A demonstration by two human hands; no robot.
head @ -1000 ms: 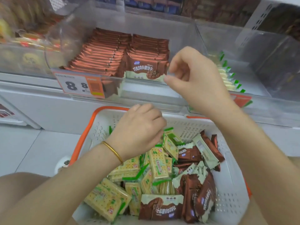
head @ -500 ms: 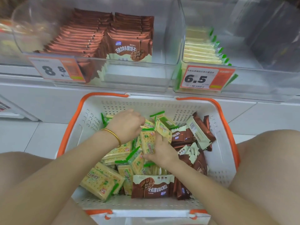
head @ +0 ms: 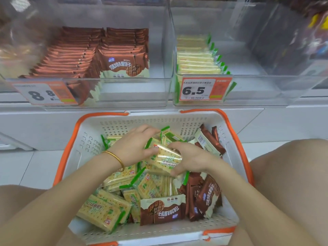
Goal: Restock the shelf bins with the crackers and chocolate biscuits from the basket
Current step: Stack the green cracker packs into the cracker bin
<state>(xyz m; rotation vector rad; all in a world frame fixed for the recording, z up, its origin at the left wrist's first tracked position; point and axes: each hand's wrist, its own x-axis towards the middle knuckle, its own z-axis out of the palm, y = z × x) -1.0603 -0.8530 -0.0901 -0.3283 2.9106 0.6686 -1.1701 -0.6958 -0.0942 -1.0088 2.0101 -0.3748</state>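
In the basket (head: 92,144), both hands (head: 134,148) clasped a cracker packet (head: 166,161), its long axis slanting toward the cracker bin (head: 248,89) up and right, nearer the right hand (head: 191,159).

One head-worn camera looks forward and steeply down, close over the basket (head: 83,144), with the clear shelf bins (head: 166,50) near along the frame's top.

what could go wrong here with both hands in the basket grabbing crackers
Both the left hand and right hand grip one cracker pack; squeezing might crack the crackers inside. Lifting it could drag loose packs over the basket rim. The chocolate biscuits lie mixed among them, so one might land in the cracker bin by mistake.
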